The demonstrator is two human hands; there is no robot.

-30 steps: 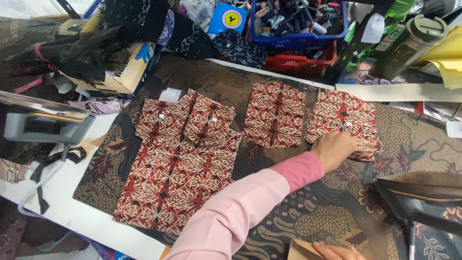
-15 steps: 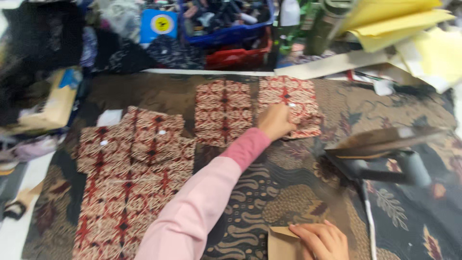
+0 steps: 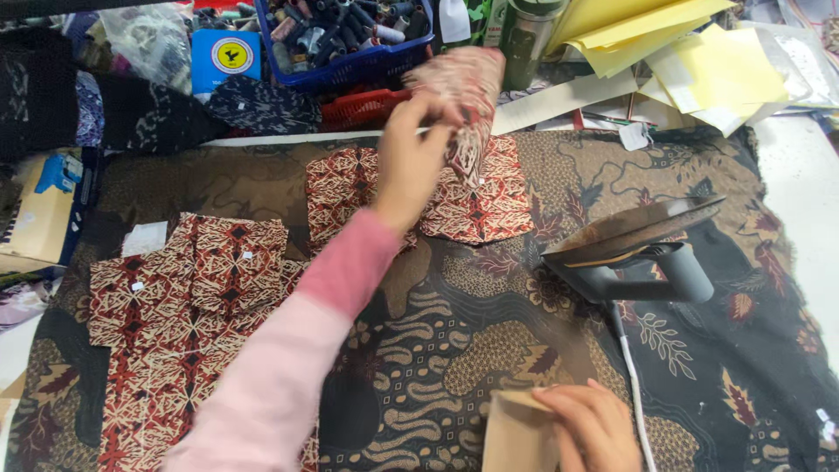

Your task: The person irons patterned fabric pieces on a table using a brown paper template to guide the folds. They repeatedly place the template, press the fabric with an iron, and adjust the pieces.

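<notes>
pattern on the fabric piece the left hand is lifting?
The fabric piece in the left hand is red-and-cream batik with dark motifs; head view.

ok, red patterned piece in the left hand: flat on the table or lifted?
Lifted. The left hand pinches the red patterned piece, which hangs above the stack.

Cloth pieces lying spread on the covered worktable

The folded shirt is lying at the left, two cut panels sitting side by side behind the centre, and the iron resting on its side to their right. Baskets are standing behind the panels, paper sheets lying behind the iron.
</notes>
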